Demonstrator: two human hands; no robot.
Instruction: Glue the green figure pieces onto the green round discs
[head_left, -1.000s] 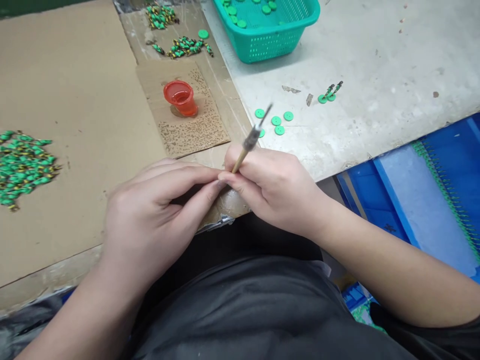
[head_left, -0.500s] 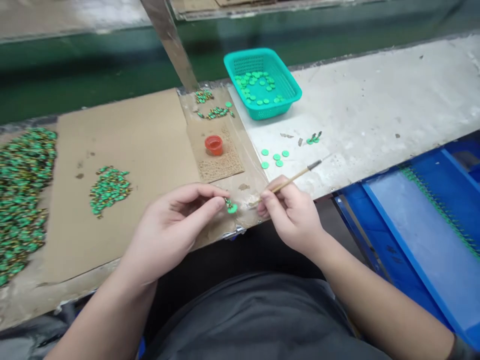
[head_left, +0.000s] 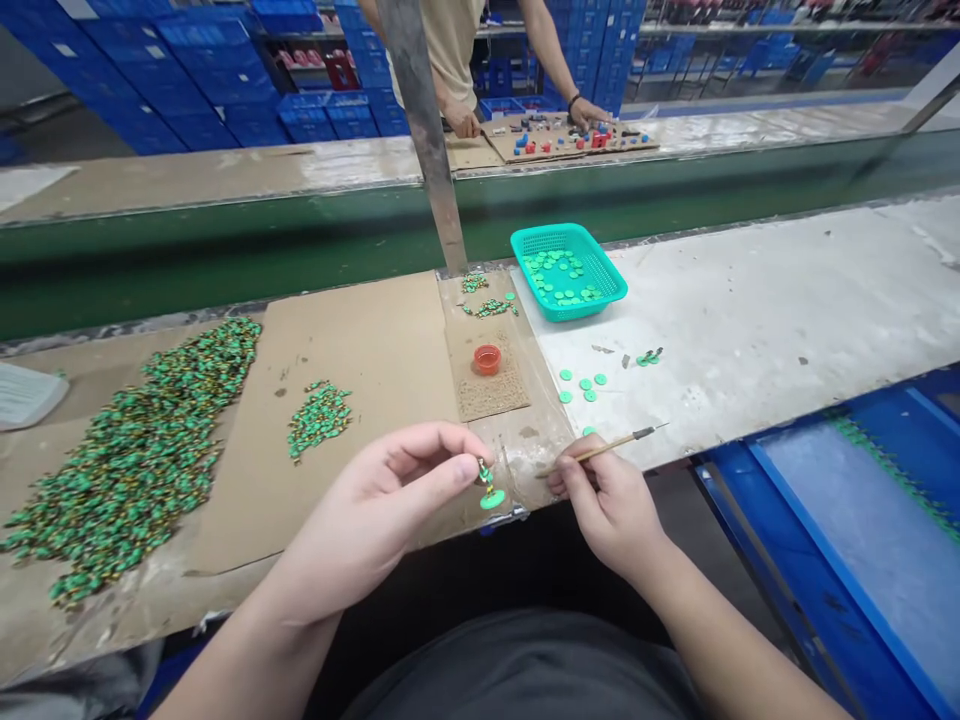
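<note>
Between thumb and forefinger, my left hand [head_left: 409, 490] pinches a small painted figurine [head_left: 487, 478] by its upper part. A round green base [head_left: 492, 499] is at its feet, above the table's front edge. My right hand [head_left: 604, 490] is closed round a thin wooden paintbrush [head_left: 611, 446], whose dark tapered end points up and to the right. Beyond my hands, a small red cup [head_left: 487, 360] stands on a cardboard piece [head_left: 495, 400]. Several loose green discs [head_left: 586, 384] lie on the white surface to the right, near figurines on discs [head_left: 649, 357].
A large heap of figurines [head_left: 150, 450] lies at left, with a smaller pile [head_left: 319, 418] on cardboard [head_left: 375, 350]. A turquoise basket [head_left: 619, 290] holds green discs. A metal post [head_left: 427, 130] rises behind. Across the green trough, a person [head_left: 450, 60] handles small parts. Blue tray [head_left: 810, 520] at right.
The view has tilted up, bringing the person and blue crates across the trough into sight. The figurine with its base is lifted a little and stands more upright in my left hand.
</note>
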